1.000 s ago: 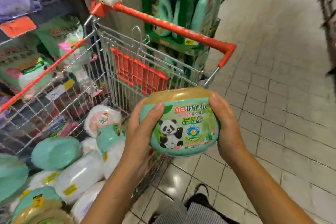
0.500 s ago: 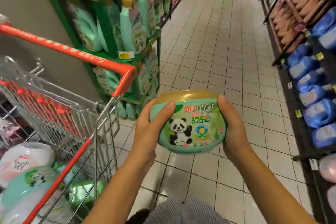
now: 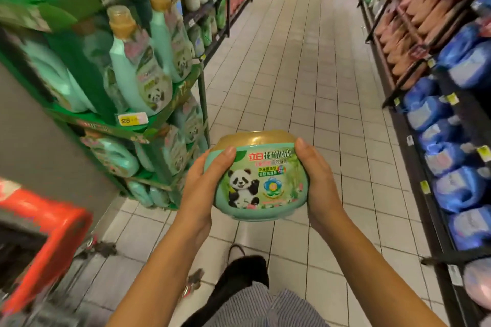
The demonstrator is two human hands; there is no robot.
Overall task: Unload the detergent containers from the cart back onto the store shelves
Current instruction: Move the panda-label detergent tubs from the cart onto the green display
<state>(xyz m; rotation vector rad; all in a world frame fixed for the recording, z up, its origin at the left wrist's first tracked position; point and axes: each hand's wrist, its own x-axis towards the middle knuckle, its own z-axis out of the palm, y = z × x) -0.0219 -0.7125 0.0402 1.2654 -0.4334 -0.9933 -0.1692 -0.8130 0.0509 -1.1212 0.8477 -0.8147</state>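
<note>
– While a person stands mid-aisle, where is the detergent tub (image 3: 252,180)?
– Between both palms. The left hand (image 3: 199,194) and right hand (image 3: 318,188) each curl round a side, gold lid up, panda label facing near.
– And the shelf it likely belongs to?
– The green display shelf (image 3: 106,129) lies left and farther off, so the left hand is nearer. The cart handle (image 3: 47,218) sits near left.

One green detergent tub (image 3: 255,180) with a panda label. Two hands: left hand (image 3: 198,194), right hand (image 3: 318,183). One shopping cart (image 3: 53,223). Two gold-capped green bottles (image 3: 138,66) (image 3: 170,34) foremost on the display shelf (image 3: 127,127).
</note>
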